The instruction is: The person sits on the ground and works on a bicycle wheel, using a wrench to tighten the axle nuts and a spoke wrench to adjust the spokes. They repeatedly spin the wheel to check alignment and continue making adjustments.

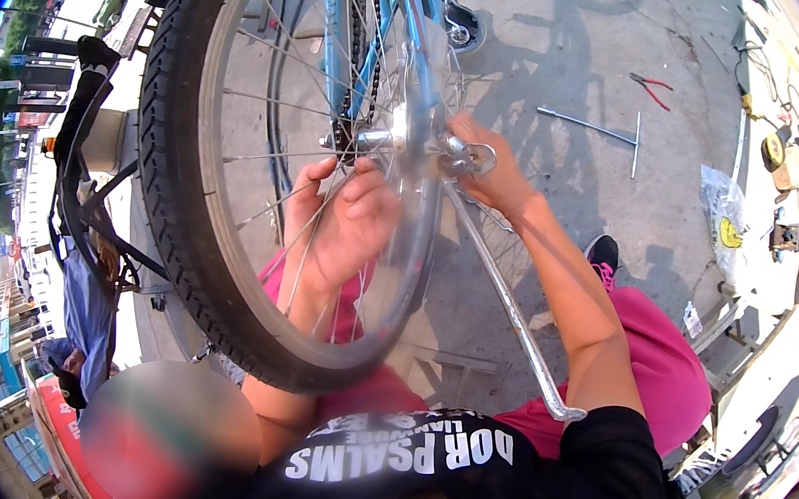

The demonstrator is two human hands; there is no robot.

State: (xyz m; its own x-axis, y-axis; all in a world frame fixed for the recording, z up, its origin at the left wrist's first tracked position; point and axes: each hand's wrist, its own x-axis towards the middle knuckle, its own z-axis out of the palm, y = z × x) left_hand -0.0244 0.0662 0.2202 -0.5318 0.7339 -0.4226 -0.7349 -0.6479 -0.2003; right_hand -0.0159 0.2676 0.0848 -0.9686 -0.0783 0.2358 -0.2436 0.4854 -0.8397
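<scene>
A bicycle wheel (196,127) with a black tyre and thin spokes stands in front of me, beside a blue frame (338,14) and its chain (353,42). Beyond the spokes, my left hand (350,228) has its fingers curled close under the hub's axle end (374,138); what they hold, if anything, is too small to make out. My right hand (502,177) is closed around the silver metal bracket (479,160) on the hub's right side. From there a silver kickstand (506,299) slants down toward my right upper arm.
Pliers with red handles (655,91) and a T-shaped wrench (592,126) lie on the concrete at right. A clear plastic bag (722,216) and scattered parts lie farther right. At left stands another bicycle's black frame (91,179), near a person in blue (89,310).
</scene>
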